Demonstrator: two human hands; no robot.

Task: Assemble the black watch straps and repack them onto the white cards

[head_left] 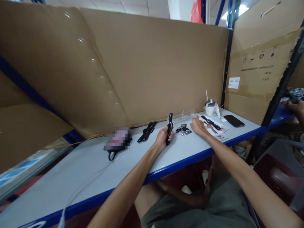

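Note:
My left hand [161, 136] is wrapped round a glossy black, long-handled object [169, 128], held upright over the table. Its exact kind I cannot tell. My right hand [197, 125] reaches to the table's back part with its fingers curled downward; whatever they pinch is hidden. Between the two hands lie several small black and silvery pieces [183, 129]. Beside my right hand, printed sheets [222, 136] carry slim black pieces [211, 123]. More glossy black long pieces [146, 132] lie left of my left hand.
A dark pouch-like thing [118, 146], partly blurred, sits at the left with a white cable [86, 183]. A phone [234, 120] and a lidded cup with a straw [210, 108] stand at the right. Cardboard [154, 66] walls the back. Another person's hand [295, 107] shows far right.

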